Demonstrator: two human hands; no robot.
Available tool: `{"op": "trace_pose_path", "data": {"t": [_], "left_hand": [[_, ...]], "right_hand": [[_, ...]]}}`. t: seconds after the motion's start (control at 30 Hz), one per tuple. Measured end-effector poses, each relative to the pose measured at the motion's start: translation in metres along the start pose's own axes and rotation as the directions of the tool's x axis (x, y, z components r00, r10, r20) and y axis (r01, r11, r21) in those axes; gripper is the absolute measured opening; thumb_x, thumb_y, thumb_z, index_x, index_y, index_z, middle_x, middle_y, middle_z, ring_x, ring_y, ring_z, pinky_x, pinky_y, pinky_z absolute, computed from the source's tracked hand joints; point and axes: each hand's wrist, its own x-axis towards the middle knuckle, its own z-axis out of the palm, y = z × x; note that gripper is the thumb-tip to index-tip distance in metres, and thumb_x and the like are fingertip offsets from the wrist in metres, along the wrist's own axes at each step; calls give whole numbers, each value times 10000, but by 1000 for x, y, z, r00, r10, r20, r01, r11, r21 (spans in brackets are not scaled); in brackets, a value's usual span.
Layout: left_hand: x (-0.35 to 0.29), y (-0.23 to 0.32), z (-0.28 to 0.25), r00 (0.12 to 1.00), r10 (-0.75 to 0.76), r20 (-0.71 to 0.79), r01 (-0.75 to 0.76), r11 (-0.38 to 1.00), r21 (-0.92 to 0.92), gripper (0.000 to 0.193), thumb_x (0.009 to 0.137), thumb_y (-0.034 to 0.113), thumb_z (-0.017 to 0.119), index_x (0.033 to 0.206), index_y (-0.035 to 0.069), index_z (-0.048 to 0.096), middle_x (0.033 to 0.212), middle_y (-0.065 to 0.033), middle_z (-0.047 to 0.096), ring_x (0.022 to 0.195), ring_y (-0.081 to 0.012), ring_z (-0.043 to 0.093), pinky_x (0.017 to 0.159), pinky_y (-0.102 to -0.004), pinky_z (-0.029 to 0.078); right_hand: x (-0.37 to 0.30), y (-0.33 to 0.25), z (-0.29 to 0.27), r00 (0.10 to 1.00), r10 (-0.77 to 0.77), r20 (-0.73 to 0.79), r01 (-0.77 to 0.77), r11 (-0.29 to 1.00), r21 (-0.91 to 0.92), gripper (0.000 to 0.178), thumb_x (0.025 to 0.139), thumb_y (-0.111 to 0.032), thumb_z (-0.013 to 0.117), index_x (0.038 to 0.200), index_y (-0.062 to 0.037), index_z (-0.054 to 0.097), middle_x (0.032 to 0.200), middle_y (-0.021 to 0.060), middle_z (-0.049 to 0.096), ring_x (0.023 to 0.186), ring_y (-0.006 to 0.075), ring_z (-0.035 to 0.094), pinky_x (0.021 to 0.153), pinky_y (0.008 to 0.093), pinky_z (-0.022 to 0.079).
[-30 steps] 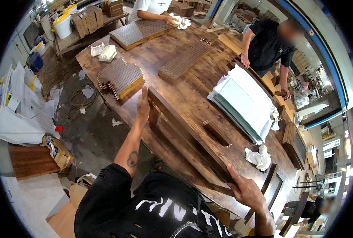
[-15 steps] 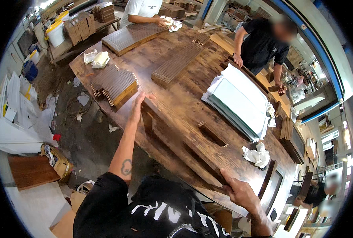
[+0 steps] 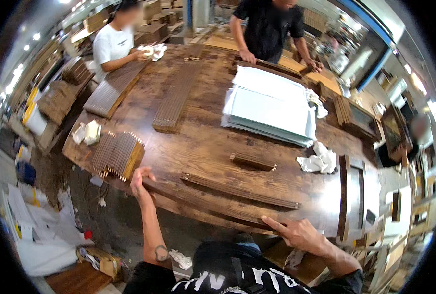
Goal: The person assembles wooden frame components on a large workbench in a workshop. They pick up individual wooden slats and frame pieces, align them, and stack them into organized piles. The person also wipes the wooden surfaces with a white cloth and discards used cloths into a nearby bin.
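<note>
A long dark-brown wooden strip (image 3: 203, 204) lies along the near edge of the table, with my two hands at its ends. My left hand (image 3: 142, 182) is closed round the left end, thumb side up. At the right end my right hand (image 3: 298, 232) grips the strip, its index finger stretched along the wood; its other fingers are partly hidden. Just beyond, a narrow bundle of wooden strips (image 3: 240, 190) lies roughly parallel. A stack of strips with pale ends (image 3: 117, 156) sits beside my left hand.
Across the brown table (image 3: 203, 147) are a short bundle (image 3: 253, 161), a long stack of strips (image 3: 177, 95), white sheets (image 3: 272, 110), a crumpled white cloth (image 3: 321, 159) and a dark frame (image 3: 355, 196). Two people (image 3: 117, 49) (image 3: 269, 32) work at the far side.
The view has turned and the table appears more level. The strip between my hands has come down from a tilted position to lie along the near edge, apart from the narrow bundle.
</note>
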Motion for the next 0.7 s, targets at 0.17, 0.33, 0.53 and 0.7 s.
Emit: {"op": "trace_pose_path", "data": {"t": [0.17, 0.33, 0.53, 0.7], "left_hand": [[5, 4, 21, 994, -91, 61, 102, 972, -211, 503, 965, 472, 443, 1006, 2, 617, 690, -66, 548, 608, -168, 516, 592, -336, 446], [22, -9, 22, 996, 9, 83, -7, 1000, -18, 529, 975, 462, 394, 1035, -8, 629, 741, -69, 583, 650, -189, 557, 652, -338, 475], [27, -2, 25, 977, 49, 205, -38, 998, -58, 454, 948, 401, 457, 1005, -5, 654, 848, -57, 623, 860, -166, 568, 929, -326, 404], [46, -18, 81, 997, 78, 18, -79, 994, 78, 508, 928, 437, 466, 985, -18, 684, 914, -127, 677, 871, -201, 602, 834, -336, 451]], "right_hand": [[-5, 5, 4, 999, 22, -43, -24, 999, -44, 909, 755, -35, 644, 1548, -200, 231, 892, 112, 633, 673, 266, 659, 504, 382, 547], [5, 9, -12, 996, 82, 45, -78, 993, -93, 838, 831, -62, 606, 1548, -253, 217, 954, 134, 642, 675, 278, 667, 487, 379, 540], [8, 7, -13, 990, 96, -101, -102, 993, -52, 855, 764, -21, 657, 1513, -277, 333, 843, 116, 645, 688, 273, 661, 541, 396, 547], [20, 4, -24, 985, 149, 85, -140, 985, -104, 805, 862, -73, 604, 1546, -269, 228, 898, 129, 635, 683, 268, 648, 545, 398, 529]]}}
